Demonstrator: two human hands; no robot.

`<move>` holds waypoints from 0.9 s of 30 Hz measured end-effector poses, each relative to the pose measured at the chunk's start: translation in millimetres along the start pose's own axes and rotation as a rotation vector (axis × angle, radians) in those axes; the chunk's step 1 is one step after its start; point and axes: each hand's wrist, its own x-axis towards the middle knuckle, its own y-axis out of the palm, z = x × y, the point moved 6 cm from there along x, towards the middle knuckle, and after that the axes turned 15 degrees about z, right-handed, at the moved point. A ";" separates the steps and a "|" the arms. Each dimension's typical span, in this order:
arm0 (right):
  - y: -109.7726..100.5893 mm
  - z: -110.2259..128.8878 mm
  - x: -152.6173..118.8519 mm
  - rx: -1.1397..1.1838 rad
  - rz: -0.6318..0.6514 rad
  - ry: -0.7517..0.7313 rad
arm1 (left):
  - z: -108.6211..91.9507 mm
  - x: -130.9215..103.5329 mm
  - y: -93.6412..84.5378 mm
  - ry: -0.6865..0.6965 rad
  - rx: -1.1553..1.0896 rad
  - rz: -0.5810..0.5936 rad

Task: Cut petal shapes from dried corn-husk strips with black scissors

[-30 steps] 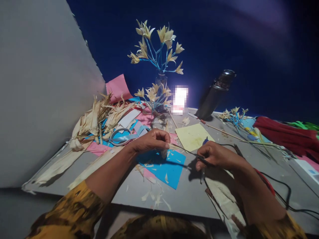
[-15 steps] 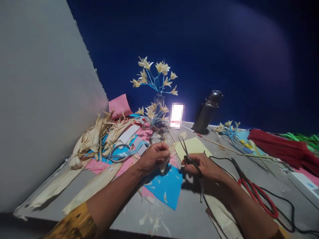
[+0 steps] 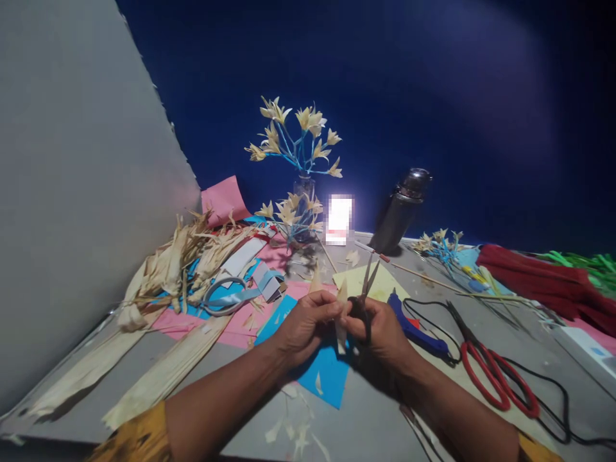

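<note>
My left hand (image 3: 304, 327) is closed, pinching a small pointed piece of dried husk (image 3: 342, 294) between thumb and fingertips. My right hand (image 3: 382, 330) is closed around the dark handles of small scissors (image 3: 368, 285). Their blades point up and stand slightly apart, to the right of the husk piece. The right fingertips also meet the lower part of that piece. Under both hands lies a sheet of blue paper (image 3: 330, 382) with husk scraps on it. A yellow paper (image 3: 385, 279) sits just behind the scissors.
Dried husks (image 3: 180, 263) and a tape roll (image 3: 226, 296) are heaped at left. A vase (image 3: 304, 212) of husk flowers and a leaning flask (image 3: 402, 212) stand behind. At right lie a blue glue gun (image 3: 418, 335), its cord, red-handled scissors (image 3: 498, 372) and red cloth (image 3: 534, 282).
My hands have come closer together, and the right fingers now touch the husk piece. The small scissors have turned more upright. The glue gun beside my right hand has come into clear view.
</note>
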 end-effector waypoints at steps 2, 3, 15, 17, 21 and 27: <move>0.2 1.1 -1.0 -0.048 0.027 0.014 | 0.7 0.3 1.0 -0.003 -0.017 0.018; 0.7 1.2 -1.4 -0.058 0.044 0.027 | 0.3 0.5 1.0 -0.005 -0.017 0.023; 0.7 -7.8 -4.3 0.125 0.064 0.115 | -11.8 2.8 -7.9 0.031 0.003 -0.004; 0.3 -8.7 -4.3 0.148 0.041 0.107 | -10.5 1.7 -8.3 0.013 0.038 -0.004; -3.0 -8.8 -3.0 0.152 -0.016 0.089 | -0.7 -1.8 -1.0 -0.052 0.170 0.046; -5.2 -8.7 -1.1 0.115 -0.001 0.067 | 2.3 -4.7 2.2 -0.017 0.200 0.010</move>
